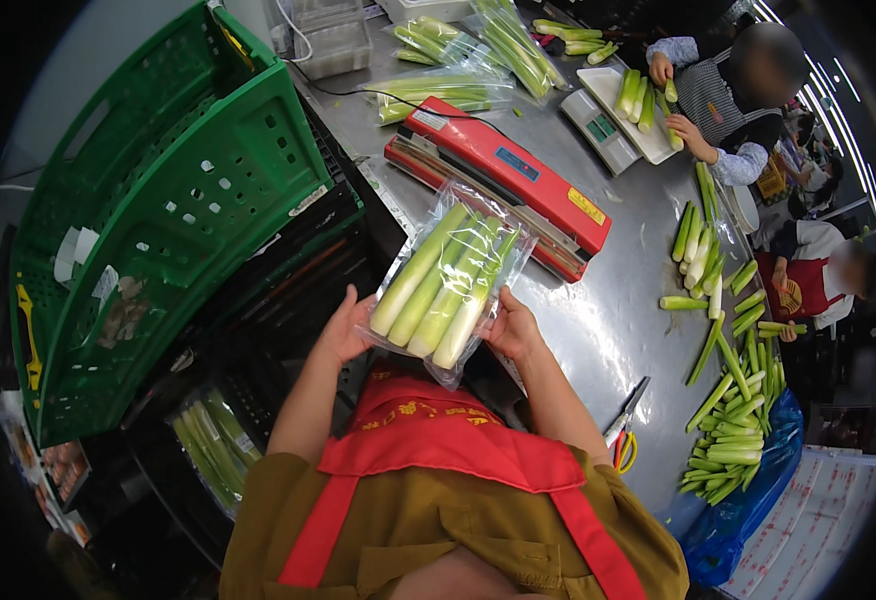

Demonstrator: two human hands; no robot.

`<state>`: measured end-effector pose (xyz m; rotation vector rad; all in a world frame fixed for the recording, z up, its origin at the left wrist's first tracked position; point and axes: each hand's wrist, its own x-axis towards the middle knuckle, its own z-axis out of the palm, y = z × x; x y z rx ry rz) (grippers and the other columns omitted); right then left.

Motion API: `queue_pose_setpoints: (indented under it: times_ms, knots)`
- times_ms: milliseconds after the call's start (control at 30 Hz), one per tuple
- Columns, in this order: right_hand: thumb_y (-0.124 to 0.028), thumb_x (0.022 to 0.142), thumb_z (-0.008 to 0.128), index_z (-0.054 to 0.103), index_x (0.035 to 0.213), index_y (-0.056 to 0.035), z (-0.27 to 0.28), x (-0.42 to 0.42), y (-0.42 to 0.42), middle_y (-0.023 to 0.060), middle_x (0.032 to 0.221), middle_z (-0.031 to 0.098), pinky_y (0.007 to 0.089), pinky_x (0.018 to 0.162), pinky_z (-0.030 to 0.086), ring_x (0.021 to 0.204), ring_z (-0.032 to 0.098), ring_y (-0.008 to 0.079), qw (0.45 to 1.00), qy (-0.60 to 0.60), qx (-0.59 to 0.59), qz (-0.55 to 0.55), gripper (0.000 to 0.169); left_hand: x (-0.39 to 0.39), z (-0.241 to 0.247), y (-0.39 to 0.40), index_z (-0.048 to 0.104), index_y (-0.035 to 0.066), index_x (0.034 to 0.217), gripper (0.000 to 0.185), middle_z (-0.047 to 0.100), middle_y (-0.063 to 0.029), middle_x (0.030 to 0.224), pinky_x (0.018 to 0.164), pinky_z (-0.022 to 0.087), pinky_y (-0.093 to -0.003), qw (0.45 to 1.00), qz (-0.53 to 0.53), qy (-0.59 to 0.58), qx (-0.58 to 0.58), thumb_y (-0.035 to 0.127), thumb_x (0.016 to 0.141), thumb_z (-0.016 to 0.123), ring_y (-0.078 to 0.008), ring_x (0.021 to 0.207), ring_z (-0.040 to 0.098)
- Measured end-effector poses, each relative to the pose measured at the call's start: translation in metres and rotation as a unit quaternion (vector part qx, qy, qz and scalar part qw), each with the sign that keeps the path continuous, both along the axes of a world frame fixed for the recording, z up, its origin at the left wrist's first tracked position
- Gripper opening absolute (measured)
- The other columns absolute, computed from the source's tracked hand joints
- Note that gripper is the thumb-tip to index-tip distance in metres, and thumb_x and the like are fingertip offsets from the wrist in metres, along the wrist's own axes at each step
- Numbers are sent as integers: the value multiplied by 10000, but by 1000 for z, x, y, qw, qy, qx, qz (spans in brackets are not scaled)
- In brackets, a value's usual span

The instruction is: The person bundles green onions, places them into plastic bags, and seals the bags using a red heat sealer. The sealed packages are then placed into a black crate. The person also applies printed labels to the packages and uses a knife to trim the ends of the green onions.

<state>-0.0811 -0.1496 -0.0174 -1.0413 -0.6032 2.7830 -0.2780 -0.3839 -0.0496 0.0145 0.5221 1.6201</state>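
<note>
A clear plastic bag of cut leek stalks (444, 289) hangs between my two hands in front of my red apron. My left hand (349, 326) grips its left edge, and my right hand (514, 326) holds the right edge. The bag's top end reaches the front edge of a red impulse bag sealer (501, 184) on the steel table; whether the film lies in the sealer's jaw, I cannot tell. Scissors with red and yellow handles (625, 435) lie on the table to the right of my right arm.
Bagged leeks (438, 94) lie behind the sealer. A co-worker's hands (689, 135) touch leeks on a white tray over a digital scale (599, 131). Loose leeks (730, 442) line the table's right side beside a blue plastic bag (772, 480). A green crate (182, 195) stands left.
</note>
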Motion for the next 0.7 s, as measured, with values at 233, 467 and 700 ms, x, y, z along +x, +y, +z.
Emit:
queue_pose_setpoints:
  times_ms: [233,467,700]
  knots:
    - [-379,1004,240,430,1241,-15,12,-2,-4,144,1067,615,487,870,505,961,626,329,1000,-2,13,1,474,75,5,7,256,118,1437,852,289,-124,1473,1058,245,-568,994,105,-17,36,665,815,453,-348,1347,271]
    - [-363,1000,283,416,1256,-14,17,0,-4,166,1143,574,489,883,499,985,613,354,1000,26,-4,-13,453,71,27,22,299,126,1422,726,339,-107,1450,1049,260,-551,988,125,-75,54,585,877,438,-326,1320,331]
    - [-327,956,457,408,1274,-21,24,19,16,202,1220,501,452,817,538,962,622,350,991,-55,121,27,444,80,29,26,294,106,1419,738,348,-115,1441,1051,278,-535,985,132,-95,53,586,877,440,-320,1320,334]
